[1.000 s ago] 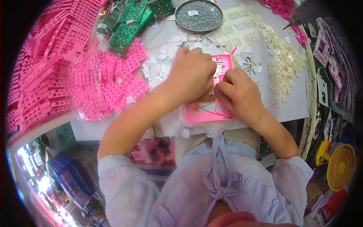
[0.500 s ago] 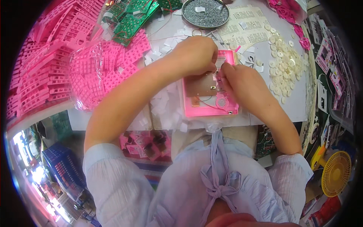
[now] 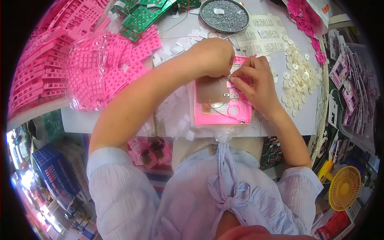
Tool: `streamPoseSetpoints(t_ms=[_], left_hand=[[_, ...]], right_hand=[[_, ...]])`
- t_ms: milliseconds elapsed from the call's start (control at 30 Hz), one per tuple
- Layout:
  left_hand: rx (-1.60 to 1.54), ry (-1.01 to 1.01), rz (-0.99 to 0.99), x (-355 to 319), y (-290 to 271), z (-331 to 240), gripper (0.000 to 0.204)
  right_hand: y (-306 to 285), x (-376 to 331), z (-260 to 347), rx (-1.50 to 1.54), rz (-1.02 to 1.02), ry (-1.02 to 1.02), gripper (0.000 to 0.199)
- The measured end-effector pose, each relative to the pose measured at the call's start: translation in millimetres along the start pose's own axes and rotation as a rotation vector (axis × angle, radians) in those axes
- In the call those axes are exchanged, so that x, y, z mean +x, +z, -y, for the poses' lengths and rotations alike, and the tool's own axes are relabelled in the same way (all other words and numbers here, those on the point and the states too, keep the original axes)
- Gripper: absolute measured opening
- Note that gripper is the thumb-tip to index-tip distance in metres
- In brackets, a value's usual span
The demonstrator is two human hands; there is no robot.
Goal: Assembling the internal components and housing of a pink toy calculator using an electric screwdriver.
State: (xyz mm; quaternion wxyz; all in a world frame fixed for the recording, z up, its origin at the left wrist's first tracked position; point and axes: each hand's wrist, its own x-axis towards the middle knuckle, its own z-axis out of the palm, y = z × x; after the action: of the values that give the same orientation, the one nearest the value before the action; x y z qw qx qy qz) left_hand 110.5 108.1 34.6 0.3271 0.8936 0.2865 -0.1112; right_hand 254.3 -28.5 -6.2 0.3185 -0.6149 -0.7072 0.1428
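Fanned wider since the earlier frame, the right hand [image 3: 258, 81] seems to pinch a small part [image 3: 229, 79] over the mid-frame pink case [image 3: 219, 119], suggesting finer work; the left hand [image 3: 217, 58] curls alongside (its hold, I cannot tell).

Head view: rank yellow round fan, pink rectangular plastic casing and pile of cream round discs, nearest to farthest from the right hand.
1. Pink rectangular plastic casing, partly under the right hand.
2. Pile of cream round discs, right of the hand.
3. Yellow round fan, far lower right.
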Motion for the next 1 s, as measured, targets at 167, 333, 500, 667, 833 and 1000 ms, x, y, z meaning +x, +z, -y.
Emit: streamPoseSetpoints(t_ms=[167,333,500,667,833,1000], left_hand=[[-0.006,0.064,-0.082,0,11,9,0.012],[-0.02,0.091,-0.082,-2,9,9,0.011],[-0.009,0.131,-0.057,-4,6,12,0.012],[0.226,0.239,-0.097,-3,17,20,0.017],[0.265,0.228,-0.092,-7,17,14,0.018],[0.297,0.22,-0.169,-5,30,17,0.014]], right_hand=[[-22,15,-4,-0.041,0.184,-0.323,0.017],[-28,12,-13,-0.052,0.256,-0.397,0.02],[-40,26,-11,-0.057,0.446,-0.375,0.019],[-33,20,4,-0.25,0.407,-0.416,0.021],[-32,14,-1,-0.023,0.312,-0.255,0.029],[-1,-14,21,-0.343,0.061,-0.268,0.034]])
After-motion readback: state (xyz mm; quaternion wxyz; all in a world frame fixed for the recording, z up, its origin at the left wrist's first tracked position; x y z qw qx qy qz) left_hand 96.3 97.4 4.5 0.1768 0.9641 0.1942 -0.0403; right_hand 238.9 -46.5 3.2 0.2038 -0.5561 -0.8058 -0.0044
